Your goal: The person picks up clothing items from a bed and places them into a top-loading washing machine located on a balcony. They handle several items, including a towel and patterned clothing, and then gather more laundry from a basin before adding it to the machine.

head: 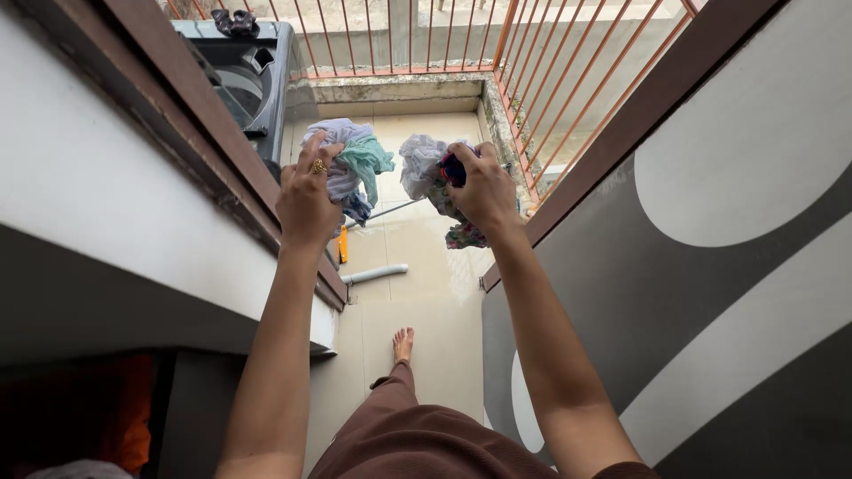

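A bundle of pale and green laundry point(348, 164) is clutched in the left hand point(306, 197), and a white and patterned bundle point(433, 182) in the right hand point(484, 188), both raised above the tiled balcony floor point(426, 293). Firm, high grips should keep the cloth off that floor, clear of the washing machine point(253, 75) and the railing point(550, 98)

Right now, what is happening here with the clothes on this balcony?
A person stands barefoot on a tiled balcony, both arms stretched forward. The left hand grips a bundle of white and teal cloth; the right hand grips another bundle of white and patterned cloth. A washing machine stands at the left, by the orange railing. A white hose lies on the floor.
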